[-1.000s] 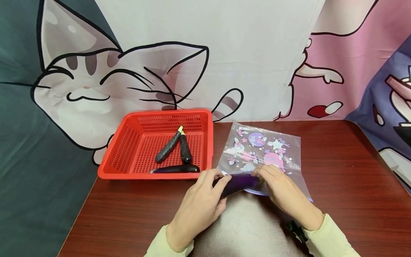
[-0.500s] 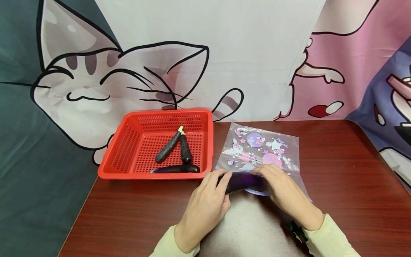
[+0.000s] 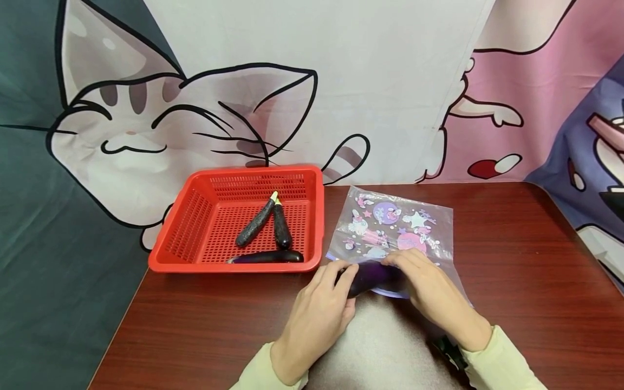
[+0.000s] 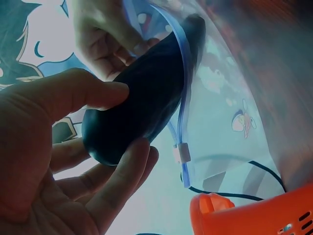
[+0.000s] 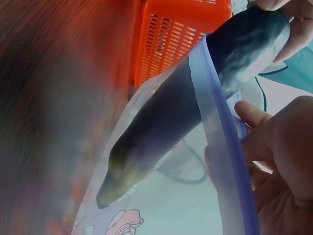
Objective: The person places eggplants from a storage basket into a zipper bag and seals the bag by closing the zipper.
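Note:
My left hand [image 3: 319,319] grips the blunt end of a dark purple eggplant [image 3: 366,277], thumb on one side and fingers on the other. The stem end lies inside a clear printed zip bag [image 3: 390,222]; in the right wrist view the eggplant [image 5: 161,117] shows through the plastic. The bag's purple zip edge [image 5: 215,98] crosses it partway along. My right hand [image 3: 434,292] holds the bag's mouth by this edge, partly hidden by plastic. In the left wrist view a slider [image 4: 182,152] sits on the zip strip.
A red plastic basket [image 3: 195,267] stands to the left at the back, with three dark eggplants [image 3: 255,221] in it. The brown wooden table [image 3: 195,319] carries a greyish patch [image 3: 380,346] near its front. Behind hangs a cartoon-printed cloth [image 3: 390,81].
My left hand has moved to the right, and less of the eggplant shows between the hands. The bag has shifted slightly left, while my right hand stays almost in place.

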Demonstrator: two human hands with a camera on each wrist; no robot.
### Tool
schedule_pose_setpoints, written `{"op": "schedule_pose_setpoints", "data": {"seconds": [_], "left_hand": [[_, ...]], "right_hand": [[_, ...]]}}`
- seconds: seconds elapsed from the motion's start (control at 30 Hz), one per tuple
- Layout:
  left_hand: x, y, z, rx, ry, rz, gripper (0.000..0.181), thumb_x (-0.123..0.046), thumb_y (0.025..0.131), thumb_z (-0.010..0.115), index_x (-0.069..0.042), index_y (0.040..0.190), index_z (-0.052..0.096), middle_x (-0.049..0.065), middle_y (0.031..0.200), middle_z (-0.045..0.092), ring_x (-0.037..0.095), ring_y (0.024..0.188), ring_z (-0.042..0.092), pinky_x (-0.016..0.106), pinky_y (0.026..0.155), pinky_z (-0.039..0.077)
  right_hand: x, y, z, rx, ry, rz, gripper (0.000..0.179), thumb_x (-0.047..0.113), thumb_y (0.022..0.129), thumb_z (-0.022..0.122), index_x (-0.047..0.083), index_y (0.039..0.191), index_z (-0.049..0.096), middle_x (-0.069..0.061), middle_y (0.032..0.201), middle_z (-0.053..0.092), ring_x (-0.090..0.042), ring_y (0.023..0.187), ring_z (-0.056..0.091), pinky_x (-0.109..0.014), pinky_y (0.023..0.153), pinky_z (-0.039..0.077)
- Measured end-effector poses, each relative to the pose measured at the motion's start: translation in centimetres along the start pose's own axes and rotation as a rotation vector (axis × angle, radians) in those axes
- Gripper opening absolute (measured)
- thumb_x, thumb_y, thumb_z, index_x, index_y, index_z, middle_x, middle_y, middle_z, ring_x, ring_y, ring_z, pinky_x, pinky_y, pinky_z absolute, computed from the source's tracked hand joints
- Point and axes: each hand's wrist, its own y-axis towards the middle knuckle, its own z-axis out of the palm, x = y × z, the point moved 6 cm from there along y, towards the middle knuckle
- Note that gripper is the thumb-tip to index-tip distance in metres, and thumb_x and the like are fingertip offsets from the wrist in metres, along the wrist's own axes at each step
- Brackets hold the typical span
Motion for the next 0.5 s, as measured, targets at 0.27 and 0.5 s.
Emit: {"op": "schedule_pose_setpoints", "data": {"seconds": [0.27,0.5], "left_hand": [[-0.5,0.2,0.8,0.031,0.027,0.017,0.054,-0.018,0.074,0.087,-0.01,0.123,0.066,0.006,0.115,0.063,0.018,0.097,0.064,0.03,0.071,0.056],[-0.8,0.4,1.2,0.033,0.067,0.032,0.052,-0.017,0.073,0.085,-0.007,0.122,0.067,0.006,0.115,0.064,0.017,0.098,0.064,0.029,0.07,0.056]], "right_hand": [[0.0,0.1,0.0,-0.015,-0.003,-0.001,0.046,-0.018,0.078,0.047,0.002,0.115,0.064,-0.006,0.111,0.065,-0.022,0.105,0.061,-0.018,0.102,0.036],[-0.2,0.2,0.1,-0.006,0.002,0.016,0.045,0.015,0.106,0.022,0.001,0.113,0.065,-0.006,0.11,0.066,-0.021,0.105,0.06,-0.015,0.103,0.033]]}}
